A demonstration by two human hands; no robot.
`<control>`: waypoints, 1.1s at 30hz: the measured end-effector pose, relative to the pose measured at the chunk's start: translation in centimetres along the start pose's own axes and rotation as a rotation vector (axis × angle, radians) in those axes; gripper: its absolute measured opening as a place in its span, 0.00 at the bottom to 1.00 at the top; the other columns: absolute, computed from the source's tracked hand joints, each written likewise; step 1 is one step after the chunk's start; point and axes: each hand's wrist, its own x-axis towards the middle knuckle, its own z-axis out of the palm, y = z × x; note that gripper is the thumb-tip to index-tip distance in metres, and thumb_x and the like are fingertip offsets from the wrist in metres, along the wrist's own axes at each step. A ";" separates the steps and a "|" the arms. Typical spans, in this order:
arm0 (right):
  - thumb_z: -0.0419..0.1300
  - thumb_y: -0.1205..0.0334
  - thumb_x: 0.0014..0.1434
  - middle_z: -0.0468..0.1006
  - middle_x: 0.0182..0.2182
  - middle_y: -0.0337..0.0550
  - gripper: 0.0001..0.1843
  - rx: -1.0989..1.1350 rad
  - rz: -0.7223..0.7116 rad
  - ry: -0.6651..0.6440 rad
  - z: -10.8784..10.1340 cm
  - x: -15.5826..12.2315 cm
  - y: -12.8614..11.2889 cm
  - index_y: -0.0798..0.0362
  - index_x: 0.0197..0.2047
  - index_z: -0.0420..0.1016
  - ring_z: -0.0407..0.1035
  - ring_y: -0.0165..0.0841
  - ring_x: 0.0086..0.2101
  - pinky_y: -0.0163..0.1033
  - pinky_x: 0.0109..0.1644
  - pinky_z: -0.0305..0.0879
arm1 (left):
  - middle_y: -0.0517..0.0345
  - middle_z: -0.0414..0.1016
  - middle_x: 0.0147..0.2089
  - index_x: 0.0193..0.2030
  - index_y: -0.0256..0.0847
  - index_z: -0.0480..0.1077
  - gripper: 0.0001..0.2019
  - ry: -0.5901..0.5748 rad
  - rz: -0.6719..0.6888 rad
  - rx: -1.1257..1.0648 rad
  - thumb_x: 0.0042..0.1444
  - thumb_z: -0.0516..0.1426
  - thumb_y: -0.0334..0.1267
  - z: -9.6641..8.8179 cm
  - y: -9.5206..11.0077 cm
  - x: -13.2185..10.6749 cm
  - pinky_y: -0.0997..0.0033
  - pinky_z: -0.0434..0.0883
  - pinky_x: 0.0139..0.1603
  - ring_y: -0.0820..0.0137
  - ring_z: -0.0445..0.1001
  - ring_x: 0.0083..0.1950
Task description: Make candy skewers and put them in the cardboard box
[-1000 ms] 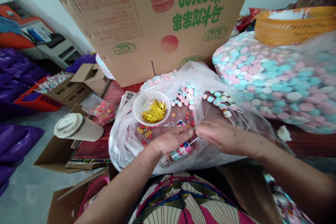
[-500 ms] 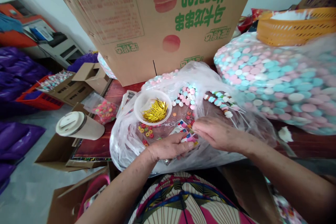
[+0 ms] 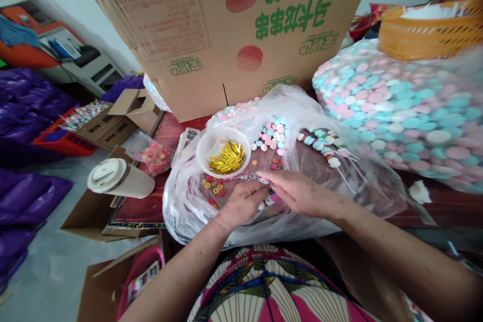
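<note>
A small colourful printed bag (image 3: 272,198) is between my hands, low over the plastic sheet, mostly covered by them. My left hand (image 3: 245,204) is closed, with thumb and forefinger pinching its left side. From the right, my right hand (image 3: 296,192) reaches over it, fingers together and thumb underneath, gripping its right side. Just beyond sits a white bowl (image 3: 203,153) of gold twist ties (image 3: 227,157). Ring-shaped candies (image 3: 215,187) lie beside my left hand. Pink, blue and white candies (image 3: 272,136) are heaped farther back, and candy skewers (image 3: 325,145) lie to the right.
A large cardboard carton (image 3: 226,60) stands behind the clear plastic sheet (image 3: 181,211). At right is a big bag of pastel candies (image 3: 407,115) with an orange basket (image 3: 430,35) on it. A white cup (image 3: 128,181) and a bag of ring candies (image 3: 156,157) are at left.
My hands have drawn closer together over the printed bag and now cover more of it. My right hand's fingers have stretched leftward. The whole view has shifted slightly.
</note>
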 end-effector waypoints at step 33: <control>0.48 0.70 0.61 0.74 0.50 0.54 0.19 -0.431 -0.380 0.212 3.0 1.0 -0.4 0.57 0.54 0.68 0.63 0.44 0.54 0.61 0.61 0.49 | 0.60 0.70 0.25 0.25 0.39 0.69 0.08 -0.178 -0.196 -0.095 0.50 0.54 0.39 -2.6 -1.7 -1.8 0.72 0.65 0.32 0.70 0.67 0.28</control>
